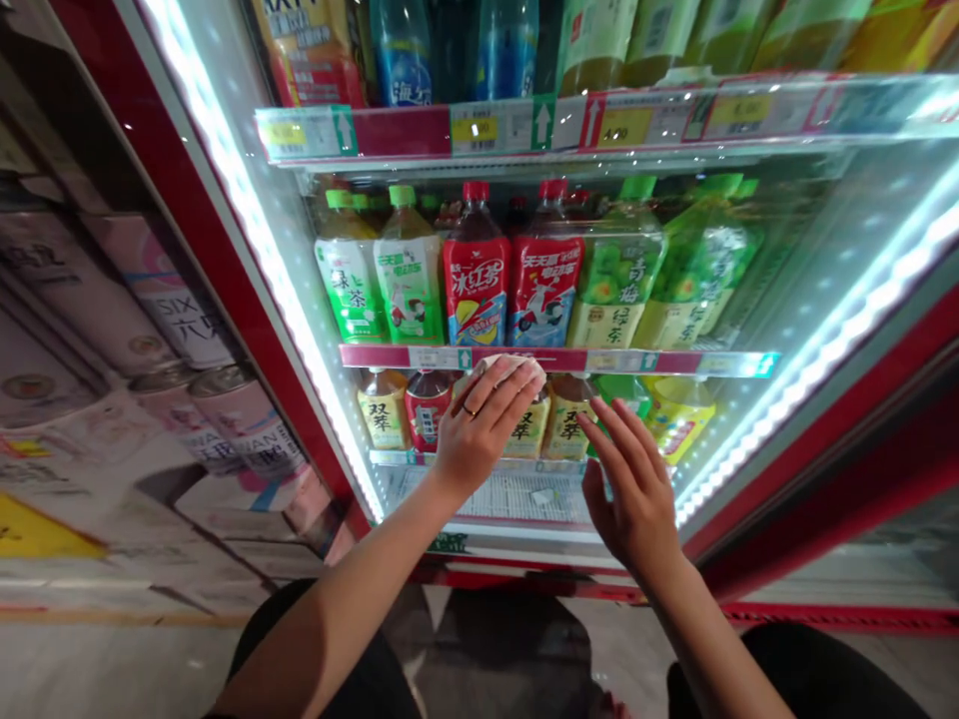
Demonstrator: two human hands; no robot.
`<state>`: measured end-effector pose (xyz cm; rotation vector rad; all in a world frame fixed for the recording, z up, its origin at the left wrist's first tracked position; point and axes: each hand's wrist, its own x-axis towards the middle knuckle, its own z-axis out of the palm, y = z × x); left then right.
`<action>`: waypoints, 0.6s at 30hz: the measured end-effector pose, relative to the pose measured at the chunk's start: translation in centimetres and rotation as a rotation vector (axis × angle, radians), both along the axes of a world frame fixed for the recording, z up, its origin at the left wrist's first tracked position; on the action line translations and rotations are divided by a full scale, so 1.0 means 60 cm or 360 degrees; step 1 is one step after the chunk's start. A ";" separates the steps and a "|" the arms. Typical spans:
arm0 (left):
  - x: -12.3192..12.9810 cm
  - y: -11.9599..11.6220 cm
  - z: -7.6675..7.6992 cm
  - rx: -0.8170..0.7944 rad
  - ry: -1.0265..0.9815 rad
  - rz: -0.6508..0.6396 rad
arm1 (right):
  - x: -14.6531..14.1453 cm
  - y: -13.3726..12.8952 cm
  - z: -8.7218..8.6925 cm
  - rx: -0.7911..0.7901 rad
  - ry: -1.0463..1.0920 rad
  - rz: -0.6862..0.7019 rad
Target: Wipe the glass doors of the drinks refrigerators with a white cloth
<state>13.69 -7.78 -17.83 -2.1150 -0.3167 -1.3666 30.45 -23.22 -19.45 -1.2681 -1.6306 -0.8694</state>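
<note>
Fingers of the left hand (474,437): extended, pressed close together, laid flat over a crumpled pale cloth (533,367). Wears a dark ring (471,409) on one finger. Left thumb: hidden, position cannot be told. Cloth: under the left fingertips, in front of the purple-edged middle shelf (539,358), partly covering its price strip. Fingers of the right hand (636,494): slightly spread and a little bent, pinching nothing visible. Reaches up in front of the lower row, to the right of the cloth and apart from it; contact with any surface cannot be told.

Just behind both hands: lower bottles (386,411) with yellow, red and green labels, upright in a row. Above, on the middle shelf: green-capped tea bottles (409,280), then red-capped bottles (478,275), then plum-label bottles (614,280), all upright. Higher still: upper shelf (405,132) with yellow price tags, bearing more drinks, cut off by the view's top edge. Below the lower row: white wire rack (494,497).

Farther out: bright light strips (255,220) along both sides of the cooler, red frame (217,270) outside them. At left: pink-and-white cans (244,409) and stacked cartons (60,290).
</note>
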 end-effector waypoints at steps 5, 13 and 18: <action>-0.016 -0.001 0.011 0.0077 0.0032 0.0005 | -0.045 0.020 0.007 -0.0010 0.0140 0.0014; -0.059 0.043 0.008 -0.0100 -0.0339 -0.0027 | -0.080 0.043 -0.014 -0.0108 0.0353 0.0017; -0.076 0.043 -0.011 0.0028 -0.0017 -0.0078 | -0.092 0.071 0.000 -0.0107 0.0168 0.0031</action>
